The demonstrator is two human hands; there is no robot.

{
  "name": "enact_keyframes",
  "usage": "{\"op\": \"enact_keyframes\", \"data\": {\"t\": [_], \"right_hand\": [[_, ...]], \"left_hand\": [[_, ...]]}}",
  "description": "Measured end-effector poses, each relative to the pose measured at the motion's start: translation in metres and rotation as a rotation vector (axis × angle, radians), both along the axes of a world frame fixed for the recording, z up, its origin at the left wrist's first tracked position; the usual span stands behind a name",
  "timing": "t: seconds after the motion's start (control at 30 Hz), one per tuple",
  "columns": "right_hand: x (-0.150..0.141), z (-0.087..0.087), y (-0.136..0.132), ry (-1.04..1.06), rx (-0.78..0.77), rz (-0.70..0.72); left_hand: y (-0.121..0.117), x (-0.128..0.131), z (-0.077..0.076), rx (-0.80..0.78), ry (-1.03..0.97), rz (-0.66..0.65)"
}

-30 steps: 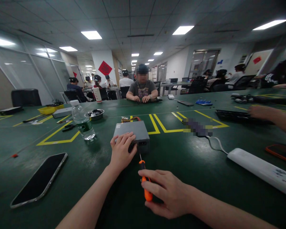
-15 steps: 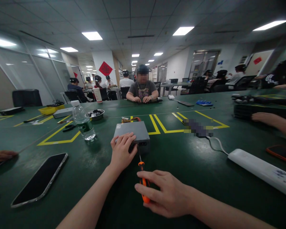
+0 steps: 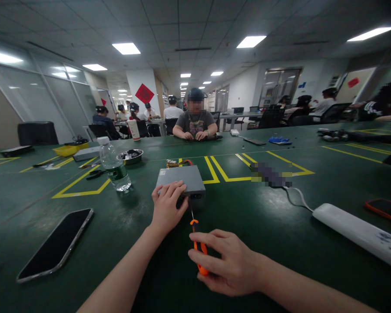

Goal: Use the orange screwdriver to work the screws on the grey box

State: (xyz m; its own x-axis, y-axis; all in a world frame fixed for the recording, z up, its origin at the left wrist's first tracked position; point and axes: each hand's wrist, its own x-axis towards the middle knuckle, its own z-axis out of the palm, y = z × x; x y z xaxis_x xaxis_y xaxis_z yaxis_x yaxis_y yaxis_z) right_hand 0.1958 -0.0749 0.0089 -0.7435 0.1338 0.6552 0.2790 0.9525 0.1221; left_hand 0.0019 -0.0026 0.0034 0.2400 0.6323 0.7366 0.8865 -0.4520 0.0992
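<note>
A grey metal computer power supply (image 3: 182,176) sits on the green table in front of me, its bundle of coloured cables (image 3: 179,163) behind it. My left hand (image 3: 169,200) grips its near left part, fingers over the top and thumb against the near side. An orange and black screwdriver (image 3: 200,254) is in my right hand (image 3: 226,261), held between thumb and fingers. Its thin shaft points away from me and reaches the near face of the power supply, beside my left thumb. Where exactly the tip sits is too small to tell.
Left stand a water bottle (image 3: 114,167), a metal bowl (image 3: 132,156) of small parts and a phone (image 3: 57,243). Right lie a white power strip (image 3: 358,234), a blurred dark item (image 3: 270,174) and an orange-edged phone (image 3: 386,210). A person (image 3: 195,117) sits opposite.
The screwdriver's handle has shifted slightly right with my right hand. Other people's hands at the left and right edges have gone from view, and the dark object at right has moved away.
</note>
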Motion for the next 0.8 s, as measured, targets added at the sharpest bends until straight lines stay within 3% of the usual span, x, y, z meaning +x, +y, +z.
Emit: {"op": "enact_keyframes", "data": {"t": [0.17,0.3,0.43,0.63,0.8], "right_hand": [[0.0024,-0.0022,0.0007,0.105,-0.014,-0.018],[0.0012,-0.0019,-0.0013,0.058,-0.082,-0.004],[-0.0006,0.0004,-0.0014,-0.012,-0.011,-0.004],[0.0015,-0.0023,-0.0004,0.105,-0.028,-0.029],[-0.0004,0.0029,-0.0024,-0.009,-0.037,-0.008]], "left_hand": [[0.001,-0.0002,-0.0007,-0.001,0.001,0.006],[0.0017,-0.0009,-0.0015,0.005,0.005,0.006],[0.0015,-0.0009,-0.0008,0.008,0.005,0.007],[0.0002,0.0001,0.0011,0.008,0.005,0.004],[0.0001,-0.0003,0.0002,0.005,0.002,0.006]]}}
